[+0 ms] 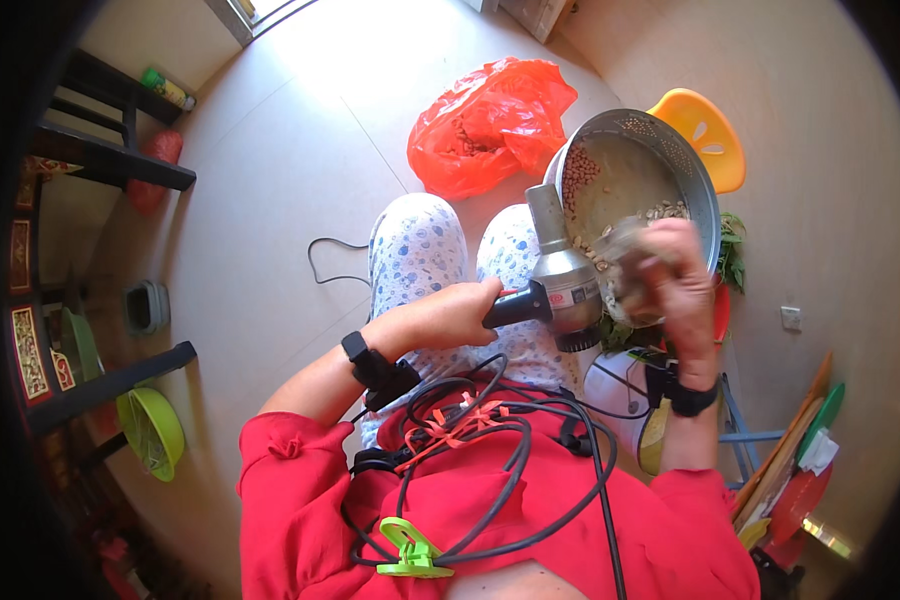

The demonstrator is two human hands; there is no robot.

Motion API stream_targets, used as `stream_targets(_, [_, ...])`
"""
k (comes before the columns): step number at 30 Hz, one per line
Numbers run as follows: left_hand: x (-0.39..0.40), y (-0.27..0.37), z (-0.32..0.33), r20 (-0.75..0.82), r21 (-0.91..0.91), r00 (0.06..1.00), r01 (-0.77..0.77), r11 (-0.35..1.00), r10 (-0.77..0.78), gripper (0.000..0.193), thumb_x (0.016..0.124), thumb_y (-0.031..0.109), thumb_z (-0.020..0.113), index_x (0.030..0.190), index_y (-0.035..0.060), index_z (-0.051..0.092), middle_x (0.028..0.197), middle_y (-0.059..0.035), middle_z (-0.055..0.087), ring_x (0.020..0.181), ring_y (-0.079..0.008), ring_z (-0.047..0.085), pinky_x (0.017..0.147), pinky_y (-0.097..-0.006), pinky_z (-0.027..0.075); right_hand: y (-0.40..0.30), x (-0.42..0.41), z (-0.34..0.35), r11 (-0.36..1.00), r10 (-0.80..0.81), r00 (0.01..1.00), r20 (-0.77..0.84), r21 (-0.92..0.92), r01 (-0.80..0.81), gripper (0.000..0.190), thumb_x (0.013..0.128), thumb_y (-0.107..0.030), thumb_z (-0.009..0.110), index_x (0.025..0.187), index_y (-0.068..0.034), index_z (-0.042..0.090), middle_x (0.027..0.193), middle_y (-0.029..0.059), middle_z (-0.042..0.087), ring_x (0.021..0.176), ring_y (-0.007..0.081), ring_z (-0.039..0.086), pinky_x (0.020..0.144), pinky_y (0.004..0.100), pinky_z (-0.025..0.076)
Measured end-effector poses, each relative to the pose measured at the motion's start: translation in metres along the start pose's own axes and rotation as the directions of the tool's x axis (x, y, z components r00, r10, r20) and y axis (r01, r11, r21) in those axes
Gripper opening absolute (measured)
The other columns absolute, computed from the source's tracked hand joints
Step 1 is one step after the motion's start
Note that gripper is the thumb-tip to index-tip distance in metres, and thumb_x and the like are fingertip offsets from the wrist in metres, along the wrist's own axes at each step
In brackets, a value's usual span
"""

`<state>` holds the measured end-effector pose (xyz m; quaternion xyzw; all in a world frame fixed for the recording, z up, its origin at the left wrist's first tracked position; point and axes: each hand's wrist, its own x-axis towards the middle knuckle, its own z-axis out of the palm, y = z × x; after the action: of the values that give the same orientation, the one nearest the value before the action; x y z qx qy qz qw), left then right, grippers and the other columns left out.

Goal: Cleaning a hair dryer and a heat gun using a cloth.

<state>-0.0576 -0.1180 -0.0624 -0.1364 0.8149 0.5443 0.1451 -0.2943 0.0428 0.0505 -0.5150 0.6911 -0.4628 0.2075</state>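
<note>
My left hand (pixel 457 309) grips the black handle of a silver hair dryer (pixel 568 281). Its narrow nozzle points up past the left rim of a round metal pan (pixel 706 187) with a perforated wall. Inside the pan, red-skinned peanut kernels (pixel 579 174) gather on the left, and peanuts in shells (pixel 666 211) lie near my right hand (pixel 679 281). That hand is blurred by motion over the pan's near edge, its fingers curled round a brownish, partly translucent bundle (pixel 622 289). What the bundle is made of is too blurred to tell.
Beyond my knees, an open red plastic bag (pixel 487 124) holds reddish kernels. A yellow plastic stool (pixel 709 142) stands behind the pan, green leaves (pixel 732 251) beside it. Black cable (pixel 521 450) lies coiled on my lap. Boards (pixel 780 450) lean at right; a green basin (pixel 154 431) is at left.
</note>
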Motion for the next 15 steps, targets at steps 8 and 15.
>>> stream_targets(8, [0.004,-0.004,0.000,0.007,-0.034,1.000,-0.014,0.999,0.015,0.044,0.079,0.014,0.072,0.113,-0.0025,0.050,0.093,-0.0260,0.063,0.092,-0.0411,0.064,0.080,-0.0450,0.050,0.024,0.026,0.056,0.966,0.000,0.947,0.320,-0.245,0.083,0.030,0.079,-0.013,0.079,0.102,-0.002,0.064,0.108,0.0164,0.050,0.101,0.0329,0.056,0.090,0.0394,0.048])
stream_targets(15, [0.003,-0.003,0.002,-0.030,-0.033,1.000,-0.011,0.999,0.010,0.042,0.079,0.013,0.070,0.112,-0.0035,0.049,0.093,-0.0270,0.063,0.092,-0.0423,0.064,0.080,-0.0453,0.050,0.052,0.048,0.058,0.958,0.152,0.955,0.256,-0.275,-0.079,0.030,0.088,-0.024,0.073,0.100,0.000,0.059,0.106,0.0185,0.050,0.098,0.0334,0.056,0.088,0.0406,0.047])
